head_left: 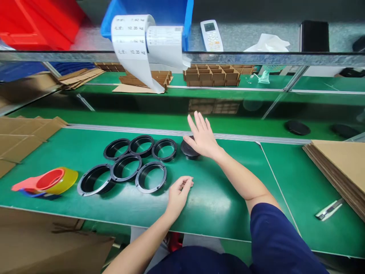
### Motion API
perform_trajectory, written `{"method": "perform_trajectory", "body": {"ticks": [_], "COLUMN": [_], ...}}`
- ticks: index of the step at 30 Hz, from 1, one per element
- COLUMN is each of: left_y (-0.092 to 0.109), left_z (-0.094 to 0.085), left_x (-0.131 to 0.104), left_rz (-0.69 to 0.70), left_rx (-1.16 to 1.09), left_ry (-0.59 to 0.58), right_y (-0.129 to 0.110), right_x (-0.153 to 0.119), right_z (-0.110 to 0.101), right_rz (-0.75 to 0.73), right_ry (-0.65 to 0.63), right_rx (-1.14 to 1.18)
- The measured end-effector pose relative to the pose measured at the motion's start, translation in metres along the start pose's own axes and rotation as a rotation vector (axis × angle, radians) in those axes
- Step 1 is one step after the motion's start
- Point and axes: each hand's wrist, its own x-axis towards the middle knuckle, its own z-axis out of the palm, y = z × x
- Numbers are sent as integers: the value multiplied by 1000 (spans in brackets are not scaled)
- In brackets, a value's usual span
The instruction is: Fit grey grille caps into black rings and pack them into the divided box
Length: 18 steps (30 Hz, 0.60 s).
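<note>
My right hand [202, 139] reaches over the back of the green work table, fingers stretched out and spread. Beneath and just left of it sits a round black lidded or solid part [189, 150], partly covered by the hand; whether they touch I cannot tell. My left hand [180, 192] rests low near the table's middle, fingers curled in, with nothing visible in them. To its left lies a black flanged ring [164, 179], the nearest of several. Others stand in two rows, such as a back ring [174, 151] and a front-left ring [82, 186].
A tape dispenser [37, 184] with yellow tape lies at left. Cardboard stacks [342, 160] stand right, near a utility knife [330, 209]. Overhead, a shelf edge [242, 58] carries a blue bin [188, 23], hanging label paper [128, 42] and a remote-like device [211, 36].
</note>
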Motion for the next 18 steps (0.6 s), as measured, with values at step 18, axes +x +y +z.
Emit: {"method": "perform_trajectory", "body": {"ticks": [18], "left_y": [-11], "left_z": [17], "left_x": [76], "left_rz": [977], "left_rx": [1191], "left_ry": [-286], "right_y": [368], "right_x": [-108], "right_z": [-114], "right_rz": [1566], "right_ry": [1035], "right_rx": [340]}}
